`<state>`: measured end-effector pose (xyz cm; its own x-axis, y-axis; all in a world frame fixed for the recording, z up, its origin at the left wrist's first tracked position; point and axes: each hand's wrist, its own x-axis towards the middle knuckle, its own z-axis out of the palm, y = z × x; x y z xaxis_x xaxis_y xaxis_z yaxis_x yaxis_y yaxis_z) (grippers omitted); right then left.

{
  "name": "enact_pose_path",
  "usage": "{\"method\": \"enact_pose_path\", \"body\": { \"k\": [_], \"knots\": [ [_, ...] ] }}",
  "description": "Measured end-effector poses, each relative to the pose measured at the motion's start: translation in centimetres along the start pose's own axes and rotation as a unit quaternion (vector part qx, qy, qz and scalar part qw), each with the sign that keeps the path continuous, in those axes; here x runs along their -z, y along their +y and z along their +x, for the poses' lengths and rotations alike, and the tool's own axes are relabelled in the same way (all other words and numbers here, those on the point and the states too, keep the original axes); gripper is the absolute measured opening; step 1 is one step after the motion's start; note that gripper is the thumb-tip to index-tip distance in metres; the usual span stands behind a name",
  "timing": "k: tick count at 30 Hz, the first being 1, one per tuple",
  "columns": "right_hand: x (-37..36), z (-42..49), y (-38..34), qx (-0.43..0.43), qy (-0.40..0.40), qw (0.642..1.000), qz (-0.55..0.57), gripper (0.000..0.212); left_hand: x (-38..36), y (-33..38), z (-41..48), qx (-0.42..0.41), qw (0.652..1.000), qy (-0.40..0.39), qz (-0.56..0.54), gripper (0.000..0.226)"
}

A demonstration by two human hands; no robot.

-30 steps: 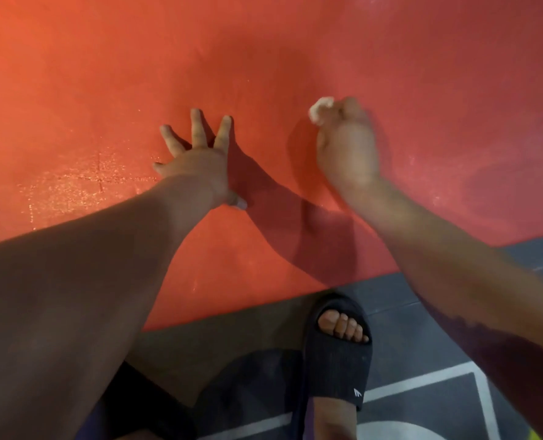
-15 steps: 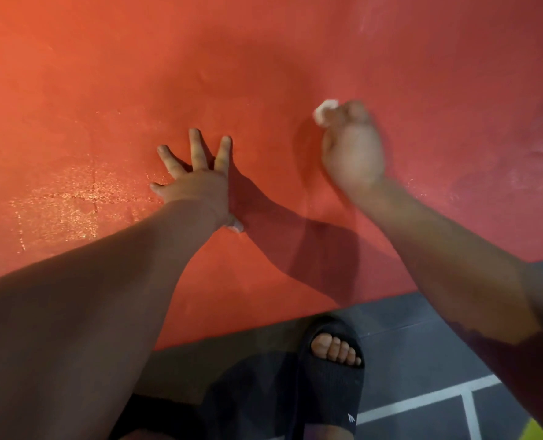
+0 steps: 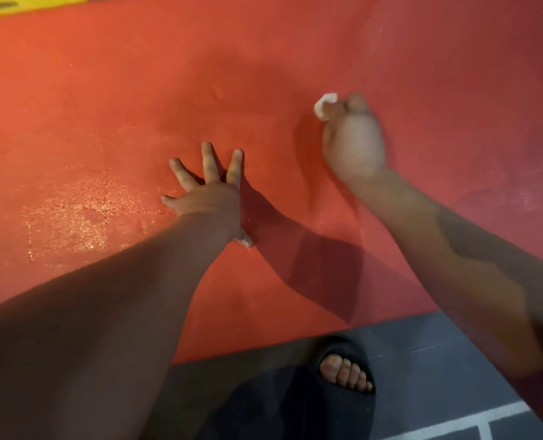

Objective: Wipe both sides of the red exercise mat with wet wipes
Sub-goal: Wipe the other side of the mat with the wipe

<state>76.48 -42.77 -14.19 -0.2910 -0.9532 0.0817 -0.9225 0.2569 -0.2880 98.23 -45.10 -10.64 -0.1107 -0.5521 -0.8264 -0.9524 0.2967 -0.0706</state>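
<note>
A red exercise mat (image 3: 295, 58) fills most of the view, lying on the floor. The left hand (image 3: 210, 198) presses flat, fingers spread, likely steadying it. To the right, the right hand (image 3: 352, 144) grips a crumpled wet wipe (image 3: 324, 104) (blurred, probably mid-scrub).

red mat (image 3: 264, 58): we see it spread flat on the floor (image 3: 438, 344), with a glistening patch towards its left.
wet wipe (image 3: 324, 103): white, bunched, gripped in the right hand (image 3: 352, 144), against the mat.
</note>
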Motion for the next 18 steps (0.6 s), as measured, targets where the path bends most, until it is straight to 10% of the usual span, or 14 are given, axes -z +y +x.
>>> {"method": "enact_pose_path", "body": {
  "k": [5,12,18],
  "knots": [
    [-0.1,-4.3,-2.5,0.26,-0.116,0.958,0.03,0.035,-0.1,-0.2,0.2,-0.004,1.0,0.008,-0.007,0.161],
    [0.8,4.8,3.1,-0.09,0.016,0.996,-0.018,0.038,0.1,0.3,0.2,0.016,1.0,0.003,-0.004,0.163],
    [-0.6,-1.3,-3.3,0.217,-0.086,0.972,0.033,0.036,1.4,-1.0,0.4,-0.029,0.999,0.031,0.017,0.146]
  ]
}}
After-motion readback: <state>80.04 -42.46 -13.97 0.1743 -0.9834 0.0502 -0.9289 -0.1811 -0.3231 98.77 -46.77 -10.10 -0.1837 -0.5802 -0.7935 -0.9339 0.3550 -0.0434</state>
